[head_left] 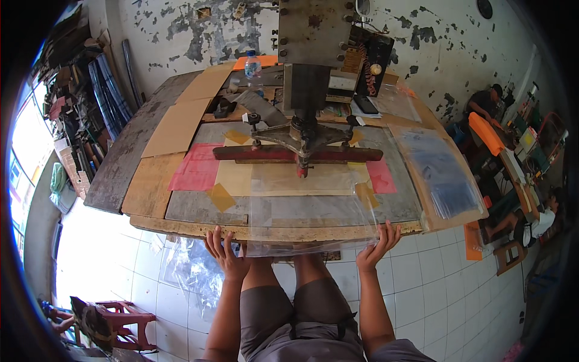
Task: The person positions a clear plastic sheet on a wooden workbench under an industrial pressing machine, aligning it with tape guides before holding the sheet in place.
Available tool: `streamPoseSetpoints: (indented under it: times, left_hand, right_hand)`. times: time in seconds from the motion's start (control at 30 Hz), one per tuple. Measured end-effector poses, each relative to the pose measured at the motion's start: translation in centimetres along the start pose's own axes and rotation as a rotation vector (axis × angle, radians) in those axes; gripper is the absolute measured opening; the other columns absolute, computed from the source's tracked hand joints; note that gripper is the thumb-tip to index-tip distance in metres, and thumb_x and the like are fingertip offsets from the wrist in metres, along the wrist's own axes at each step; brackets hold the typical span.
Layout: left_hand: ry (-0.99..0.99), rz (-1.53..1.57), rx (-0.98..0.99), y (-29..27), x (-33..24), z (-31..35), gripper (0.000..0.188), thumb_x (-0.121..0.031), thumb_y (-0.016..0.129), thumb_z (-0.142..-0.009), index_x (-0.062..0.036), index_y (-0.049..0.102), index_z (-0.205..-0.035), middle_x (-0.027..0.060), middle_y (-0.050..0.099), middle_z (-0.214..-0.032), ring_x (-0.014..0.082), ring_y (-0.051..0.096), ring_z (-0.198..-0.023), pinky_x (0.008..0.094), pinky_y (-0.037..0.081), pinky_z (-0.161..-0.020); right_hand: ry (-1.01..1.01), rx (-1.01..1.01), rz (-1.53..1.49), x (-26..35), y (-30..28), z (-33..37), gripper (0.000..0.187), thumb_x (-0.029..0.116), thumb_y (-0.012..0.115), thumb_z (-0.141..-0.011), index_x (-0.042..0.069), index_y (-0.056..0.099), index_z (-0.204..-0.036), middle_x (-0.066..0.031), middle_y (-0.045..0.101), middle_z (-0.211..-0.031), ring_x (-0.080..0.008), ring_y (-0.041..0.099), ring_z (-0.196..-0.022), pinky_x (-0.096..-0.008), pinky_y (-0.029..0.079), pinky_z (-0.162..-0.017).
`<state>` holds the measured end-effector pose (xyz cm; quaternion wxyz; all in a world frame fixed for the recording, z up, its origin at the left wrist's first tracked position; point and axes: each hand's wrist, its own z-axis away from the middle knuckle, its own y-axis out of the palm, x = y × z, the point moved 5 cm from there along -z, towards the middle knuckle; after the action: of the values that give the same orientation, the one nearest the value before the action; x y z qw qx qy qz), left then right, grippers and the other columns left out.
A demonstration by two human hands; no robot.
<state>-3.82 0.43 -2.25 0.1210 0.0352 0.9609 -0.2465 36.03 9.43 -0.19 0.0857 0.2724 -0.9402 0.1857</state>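
Observation:
A clear plastic sheet [310, 214] lies across the near part of the grey work plate [193, 209], its front edge hanging over the wooden table edge. My left hand [228, 256] pinches its near left corner, fingers against the wood. At the near right corner, my right hand [376, 247] grips the sheet between thumb and fingers. Beyond the hands, the sheet's far part reaches under the red press bar [265, 154] and over a pale yellow sheet [234, 176]. Pink pieces [198, 166] and brown tape [221, 198] flank that yellow sheet.
The press column [306, 90] rises over the table's middle. Stacked clear plastic sheets [437, 172] lie at right, cardboard [175, 128] at left. A water bottle [252, 65] stands behind. Plastic scraps [196, 271] and a red stool [129, 323] are on the floor. People sit at far right.

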Motion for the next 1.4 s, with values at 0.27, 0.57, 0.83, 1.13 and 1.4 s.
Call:
streamPoseSetpoints:
  times: [0.27,0.57,0.83,1.13,1.4]
  left_hand:
    - [0.011,0.004,-0.019,0.0,0.0,0.0,0.069,-0.032,0.076,-0.083,-0.0110,0.045,-0.141,0.0222,0.041,-0.155,0.0515,0.032,-0.146,0.0692,0.024,-0.118]
    - [-0.009,0.007,0.030,-0.4,-0.2,-0.2,0.067,-0.030,0.075,-0.085,-0.0101,0.046,-0.141,0.0228,0.041,-0.154,0.0518,0.032,-0.146,0.0695,0.022,-0.119]
    - [-0.045,0.064,0.019,-1.5,-1.4,-1.3,0.059,-0.017,0.072,-0.084,-0.0103,0.051,-0.139,0.0202,0.043,-0.155,0.0474,0.031,-0.149,0.0663,0.020,-0.122]
    - [-0.038,0.062,0.027,-1.9,-1.6,-1.4,0.057,-0.020,0.070,-0.087,-0.0086,0.052,-0.139,0.0206,0.043,-0.155,0.0478,0.031,-0.149,0.0658,0.021,-0.122]
    - [-0.032,0.027,0.088,-2.1,-1.4,-1.1,0.064,-0.020,0.070,-0.085,-0.0071,0.047,-0.143,0.0221,0.039,-0.157,0.0505,0.028,-0.149,0.0653,0.021,-0.122]
  right_hand:
    - [0.012,0.005,0.011,-0.2,0.0,0.2,0.048,0.035,0.034,-0.106,0.004,0.055,-0.137,-0.0198,0.048,-0.149,-0.0486,0.030,-0.147,-0.0684,0.016,-0.119]
    - [0.015,0.007,-0.003,0.0,-0.1,0.1,0.047,0.035,0.035,-0.107,0.004,0.054,-0.138,-0.0189,0.048,-0.150,-0.0481,0.030,-0.148,-0.0680,0.016,-0.119]
    - [0.030,0.079,0.008,0.2,-0.6,0.0,0.046,0.033,0.035,-0.110,0.002,0.052,-0.139,-0.0182,0.046,-0.152,-0.0474,0.028,-0.149,-0.0657,0.018,-0.120]
    - [0.046,0.102,-0.011,0.0,-0.7,0.1,0.041,0.024,0.039,-0.106,0.003,0.053,-0.139,-0.0179,0.046,-0.153,-0.0480,0.027,-0.150,-0.0660,0.016,-0.120]
    - [0.058,0.088,-0.023,0.1,-0.9,0.2,0.041,0.019,0.044,-0.101,0.006,0.054,-0.139,-0.0160,0.047,-0.153,-0.0465,0.029,-0.150,-0.0659,0.014,-0.121]
